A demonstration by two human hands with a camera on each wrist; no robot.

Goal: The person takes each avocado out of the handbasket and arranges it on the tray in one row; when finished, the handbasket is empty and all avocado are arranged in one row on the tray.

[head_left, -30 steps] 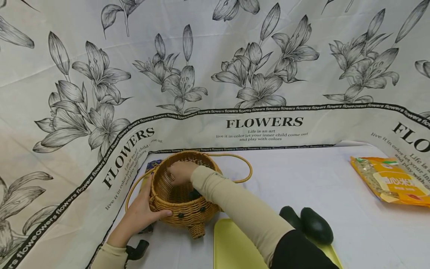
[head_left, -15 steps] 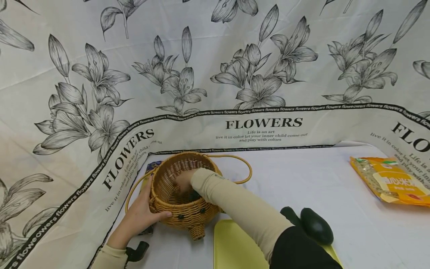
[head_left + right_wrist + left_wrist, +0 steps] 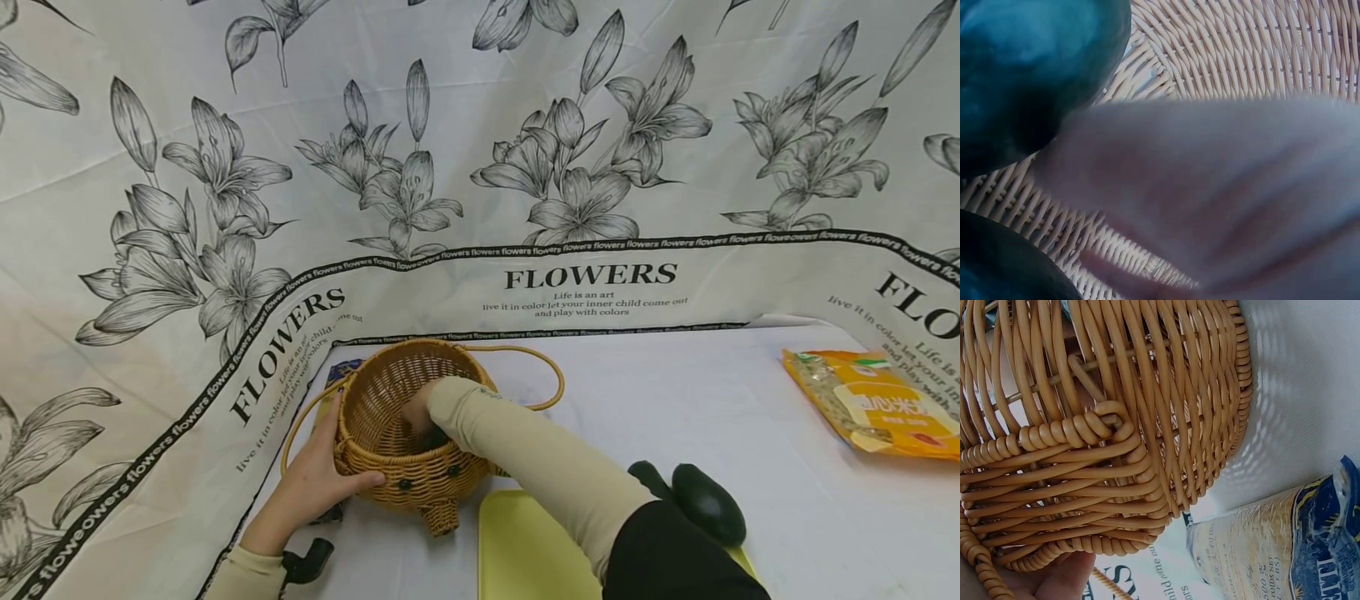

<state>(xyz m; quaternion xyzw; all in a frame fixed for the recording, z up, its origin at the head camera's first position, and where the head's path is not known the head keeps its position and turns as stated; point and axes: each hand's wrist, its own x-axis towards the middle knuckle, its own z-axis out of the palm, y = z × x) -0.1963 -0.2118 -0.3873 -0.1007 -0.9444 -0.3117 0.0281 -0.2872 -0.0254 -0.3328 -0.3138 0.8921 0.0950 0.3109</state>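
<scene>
My left hand (image 3: pixel 311 479) grips the basket (image 3: pixel 420 475) at its left side, with the thumb laid along the near wall and the fingers on the outside. My right hand (image 3: pixel 416 410) is deep inside the basket, apart from the left one. Its fingers are blurred and partly hidden, so I cannot tell if they hold something or only touch.

The basket stands left of the middle, near the far edge of the white surface. It is woven of smooth brown wicker, round, with thin looped handles, a short stubby snout (image 3: pixel 441 515) on the near side and dark round eyes (image 3: pixel 405 484) above it. Inside, a glossy green lump (image 3: pixel 1029 81) seems to meet my right fingertips, and a second lump (image 3: pixel 1004 262), also rounded, is beside it.

Left of the basket is a crinkled plastic blue bag (image 3: pixel 1329 544). A flat yellow tray (image 3: pixel 517 542) lies at the near side, with two smooth dark squashes (image 3: pixel 708 504) at its right. An orange bag (image 3: pixel 892 408), shiny, lies far right.

Compared with one second ago, my right hand has gone lower into the basket; my left hand keeps the same place.
</scene>
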